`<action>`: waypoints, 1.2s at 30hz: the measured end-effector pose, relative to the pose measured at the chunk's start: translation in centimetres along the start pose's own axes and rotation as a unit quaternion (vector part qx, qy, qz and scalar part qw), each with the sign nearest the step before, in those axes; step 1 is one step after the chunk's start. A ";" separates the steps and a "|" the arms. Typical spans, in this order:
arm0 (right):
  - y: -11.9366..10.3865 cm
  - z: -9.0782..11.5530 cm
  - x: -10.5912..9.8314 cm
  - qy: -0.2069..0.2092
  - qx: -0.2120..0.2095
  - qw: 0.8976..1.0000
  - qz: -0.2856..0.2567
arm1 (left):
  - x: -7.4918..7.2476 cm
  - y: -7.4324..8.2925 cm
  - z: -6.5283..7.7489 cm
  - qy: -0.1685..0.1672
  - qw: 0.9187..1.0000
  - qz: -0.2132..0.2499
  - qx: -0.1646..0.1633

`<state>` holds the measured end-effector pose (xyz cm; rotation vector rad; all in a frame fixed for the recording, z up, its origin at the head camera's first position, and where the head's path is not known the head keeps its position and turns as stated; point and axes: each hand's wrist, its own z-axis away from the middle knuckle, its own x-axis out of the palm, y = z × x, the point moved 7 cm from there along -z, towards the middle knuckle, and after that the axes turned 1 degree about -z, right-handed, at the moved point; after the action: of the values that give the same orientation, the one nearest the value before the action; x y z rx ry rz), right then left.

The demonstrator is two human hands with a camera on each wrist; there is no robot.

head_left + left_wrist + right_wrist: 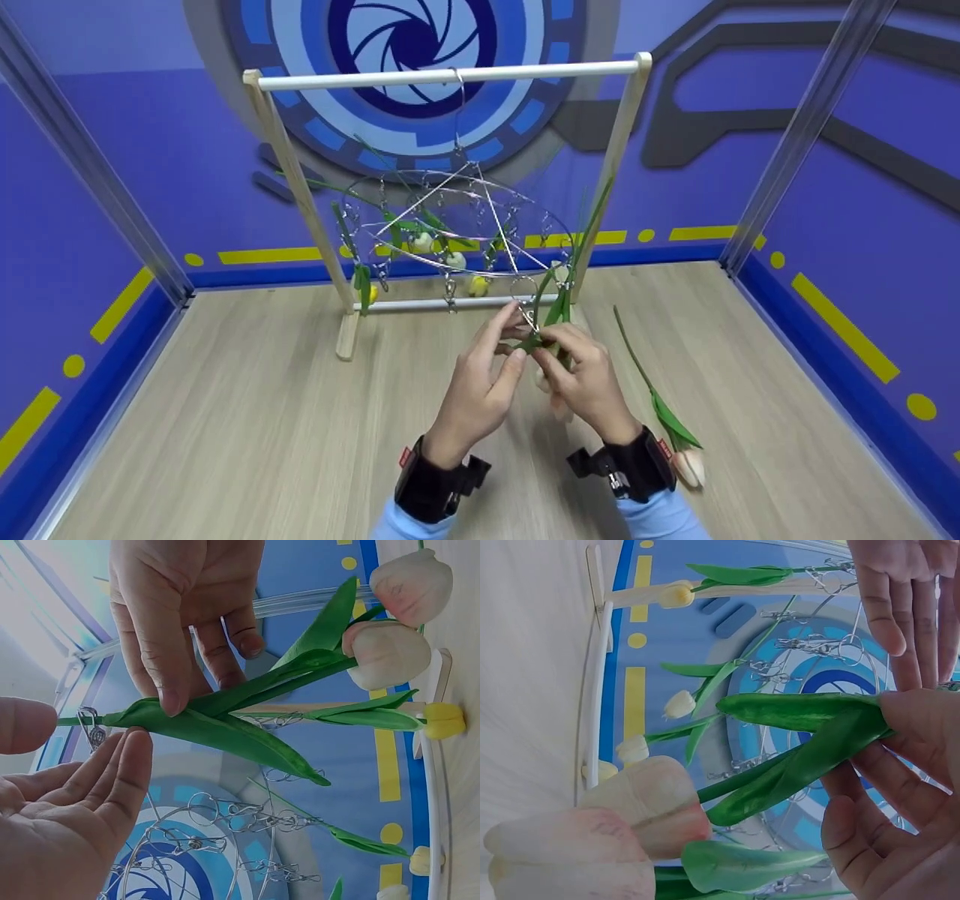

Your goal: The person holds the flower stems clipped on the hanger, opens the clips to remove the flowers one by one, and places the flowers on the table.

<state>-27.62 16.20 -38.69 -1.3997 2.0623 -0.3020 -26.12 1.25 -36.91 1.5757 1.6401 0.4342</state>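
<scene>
The red tag (405,457) cannot be read. Beside the wire hanger (496,217), a tulip (802,765) is pinched by the right hand (589,371); the left hand (480,382) is held nearly straight-fingered.

This place is looking like a small, staged indoor booth: blue-purple panels (45,225) with printed graphics (414,45) are enclosing a wood-grain tabletop (225,420) on three sides, and metal posts (802,131) are standing in the corners.

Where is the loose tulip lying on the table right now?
In the head view, the loose tulip lies on the right side of the table, right of the right hand, its bloom beside that arm's black wristband.
</scene>
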 end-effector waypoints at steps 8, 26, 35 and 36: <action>-0.6 0.1 0.5 -0.013 0.012 0.998 -0.066 | -0.6 -0.6 -0.5 0.045 0.997 0.062 -0.018; -0.6 0.8 2.6 -0.075 0.045 0.985 -0.150 | -1.4 -2.0 -1.1 0.053 0.994 0.069 -0.067; -0.5 1.0 3.2 -0.094 0.064 0.982 -0.152 | -1.4 -2.9 -1.2 0.035 0.984 0.137 -0.104; -0.5 1.0 3.3 -0.096 0.067 0.981 -0.156 | -1.4 -3.0 -1.2 0.033 0.983 0.147 -0.108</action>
<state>-27.42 13.19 -40.40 -1.6009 1.6354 -0.4102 -29.18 -0.26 -37.86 1.6557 1.3577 0.8002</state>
